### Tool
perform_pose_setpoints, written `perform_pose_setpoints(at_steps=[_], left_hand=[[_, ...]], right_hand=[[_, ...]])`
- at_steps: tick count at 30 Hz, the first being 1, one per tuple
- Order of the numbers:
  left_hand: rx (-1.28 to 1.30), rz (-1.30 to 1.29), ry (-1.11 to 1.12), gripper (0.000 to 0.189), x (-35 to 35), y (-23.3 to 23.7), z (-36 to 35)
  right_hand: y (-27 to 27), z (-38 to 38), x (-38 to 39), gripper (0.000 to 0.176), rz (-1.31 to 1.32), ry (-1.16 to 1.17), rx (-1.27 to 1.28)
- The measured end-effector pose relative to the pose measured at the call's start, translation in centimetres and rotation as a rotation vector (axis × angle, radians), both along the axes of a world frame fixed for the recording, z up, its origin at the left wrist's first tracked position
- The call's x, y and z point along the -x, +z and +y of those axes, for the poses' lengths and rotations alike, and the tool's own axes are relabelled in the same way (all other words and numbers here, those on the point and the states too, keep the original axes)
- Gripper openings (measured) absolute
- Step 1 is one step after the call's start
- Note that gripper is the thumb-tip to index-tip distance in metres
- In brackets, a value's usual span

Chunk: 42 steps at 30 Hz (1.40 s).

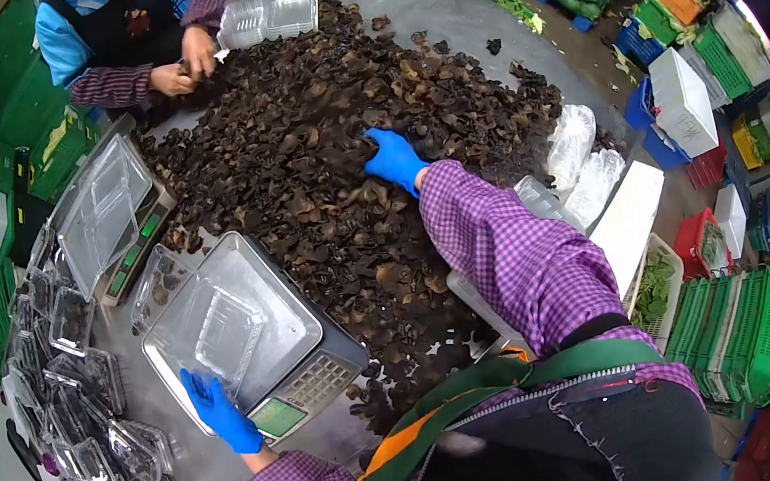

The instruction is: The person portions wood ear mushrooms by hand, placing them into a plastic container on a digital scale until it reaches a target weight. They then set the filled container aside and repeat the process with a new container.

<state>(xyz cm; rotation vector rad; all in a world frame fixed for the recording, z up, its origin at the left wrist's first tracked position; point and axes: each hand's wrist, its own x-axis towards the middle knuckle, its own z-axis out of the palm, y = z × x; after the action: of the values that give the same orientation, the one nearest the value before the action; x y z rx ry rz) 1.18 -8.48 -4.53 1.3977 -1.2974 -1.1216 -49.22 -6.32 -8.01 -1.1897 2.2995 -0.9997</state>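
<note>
My right hand [394, 157], in a blue glove, reaches onto a broad heap of dark brown wood ear mushrooms [319, 140]. Its thumb and fingers are apart at the surface of the heap. On the near left, my left hand [221, 415], also gloved in blue, is open with its fingers by the edge of a digital scale [294, 330]. A clear plastic container [230, 327] rests on the scale's metal pan, just beyond those fingers. The keypad and green display of the scale face me.
Several filled clear boxes [97, 457] crowd the table's left side. A second scale [110, 219] stands beyond them. Across the heap, a co-worker's hands [186, 65] work beside stacked clear trays [269, 17]. Plastic bags [578, 154] and a white foam box [631, 217] lie right of my arm.
</note>
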Motion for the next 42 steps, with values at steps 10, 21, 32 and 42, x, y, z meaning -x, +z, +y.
perform_pose_setpoints(at_steps=[10,21,32,42], left_hand=[[0.193,0.157,0.029,0.066,6.2,2.7,0.5],[0.142,0.361,-0.009,0.065,5.3,1.6,1.0],[0.024,0.196,-0.071,0.058,2.1,0.8,0.3],[0.069,0.059,-0.085,0.065,1.2,2.8,1.9]], right_hand=[[8.2,-1.5,-15.8,0.050,-0.632,0.229,0.483],[10.2,-0.6,-28.4,0.086,-0.059,0.555,0.132],[-2.1,4.1,-12.3,0.037,0.393,0.182,-0.172],[10.4,1.3,-19.0,0.019,-0.394,0.520,0.181]])
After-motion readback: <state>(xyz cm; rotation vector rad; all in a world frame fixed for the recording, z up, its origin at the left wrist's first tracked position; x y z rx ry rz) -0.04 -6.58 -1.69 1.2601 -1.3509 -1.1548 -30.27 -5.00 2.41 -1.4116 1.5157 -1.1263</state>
